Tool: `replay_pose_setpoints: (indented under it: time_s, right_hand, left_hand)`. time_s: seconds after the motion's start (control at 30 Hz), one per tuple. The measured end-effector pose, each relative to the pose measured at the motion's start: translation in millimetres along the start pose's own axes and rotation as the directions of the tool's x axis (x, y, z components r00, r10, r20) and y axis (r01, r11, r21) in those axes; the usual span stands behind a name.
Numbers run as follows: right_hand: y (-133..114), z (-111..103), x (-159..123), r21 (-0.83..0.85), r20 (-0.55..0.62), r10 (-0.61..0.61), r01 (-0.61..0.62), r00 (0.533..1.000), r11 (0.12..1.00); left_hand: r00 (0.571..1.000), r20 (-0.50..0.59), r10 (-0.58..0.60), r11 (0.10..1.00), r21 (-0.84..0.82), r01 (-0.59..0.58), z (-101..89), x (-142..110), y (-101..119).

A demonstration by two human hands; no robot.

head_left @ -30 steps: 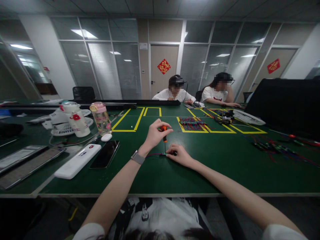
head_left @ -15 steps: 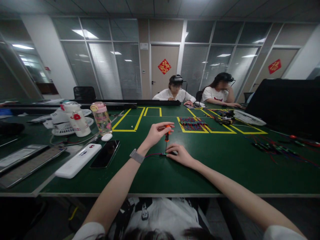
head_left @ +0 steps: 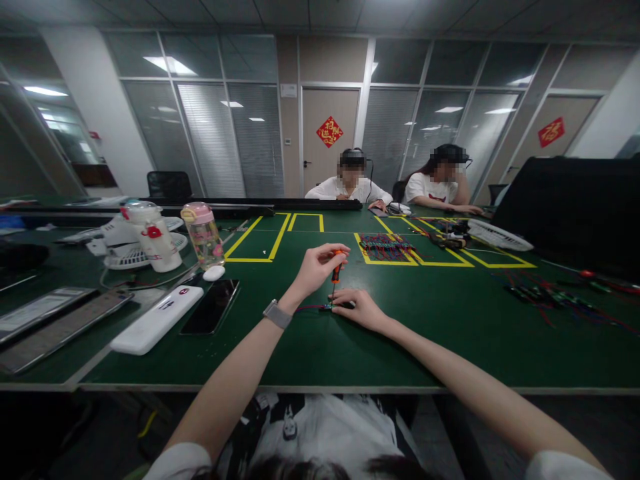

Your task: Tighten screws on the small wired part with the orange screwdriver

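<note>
My left hand [head_left: 315, 269] pinches the orange handle of a small screwdriver [head_left: 338, 268], which stands nearly upright with its tip down on a small connector [head_left: 327, 307] on the green table [head_left: 310, 347]. Red and blue wires [head_left: 307, 308] trail left from that connector. My right hand [head_left: 361, 308] lies on the table just right of the connector, fingers curled and pressing it down. A grey watch sits on my left wrist.
To the left lie a black phone [head_left: 211, 307], a white flat box [head_left: 157, 319], a white mouse [head_left: 214, 273], a pink-lidded bottle [head_left: 202, 235] and a white bottle [head_left: 151, 238]. A bundle of coloured wires [head_left: 385, 247] sits in a yellow-taped square. Two people sit across the table.
The screwdriver handle has shifted slightly right and tilted as my left fingers turned on it. My right hand has stayed on the connector.
</note>
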State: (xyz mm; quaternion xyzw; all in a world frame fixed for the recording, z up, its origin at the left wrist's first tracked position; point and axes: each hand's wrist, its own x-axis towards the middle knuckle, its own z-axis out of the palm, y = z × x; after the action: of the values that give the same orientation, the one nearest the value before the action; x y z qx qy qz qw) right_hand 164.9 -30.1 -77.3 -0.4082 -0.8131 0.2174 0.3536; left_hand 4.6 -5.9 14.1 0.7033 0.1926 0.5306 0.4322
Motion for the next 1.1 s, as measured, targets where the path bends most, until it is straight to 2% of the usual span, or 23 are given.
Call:
replay_pose_setpoints:
  time_s: [0.3, 0.43, 0.53, 0.77, 0.87, 1.03, 1.1]
  right_hand:
    - [0.3, 1.0, -0.4, 0.004, -0.018, -0.012, 0.012, 1.0, 1.0]
    - [0.3, 1.2, -0.9, -0.003, -0.027, -0.016, 0.016, 0.999, 1.0]
    - [1.0, 1.8, -1.4, 0.004, -0.041, -0.004, 0.004, 0.999, 1.0]
    - [4.0, 3.9, -1.2, 0.025, -0.058, 0.012, -0.011, 0.998, 1.0]
    - [2.7, 4.0, -1.0, 0.012, -0.06, 0.014, -0.013, 0.998, 1.0]
    - [-0.9, 3.5, -1.7, -0.024, -0.045, -0.021, 0.02, 0.999, 1.0]
    - [-1.3, 3.4, -2.3, -0.057, -0.042, -0.048, 0.046, 0.998, 0.997]
  left_hand:
    - [0.986, -0.08, 0.147, 0.943, 0.312, -0.115, -4.4, -0.7, -4.5]
    - [0.999, -0.021, 0.038, 0.995, 0.096, -0.036, -5.9, 1.7, -6.6]
    - [1.0, 0.004, -0.025, 0.999, -0.036, 0.025, -3.8, 2.1, -6.6]
    - [0.998, -0.037, 0.053, 0.993, 0.111, -0.049, -0.9, 0.4, -6.1]
    - [0.998, -0.035, 0.053, 0.995, 0.083, -0.05, 0.4, 0.6, -6.9]
    - [1.0, 0.01, -0.022, 0.998, -0.063, 0.023, 1.7, 0.4, -5.8]
    - [1.0, -0.006, -0.006, 0.999, -0.042, 0.006, 1.8, -0.5, -5.3]
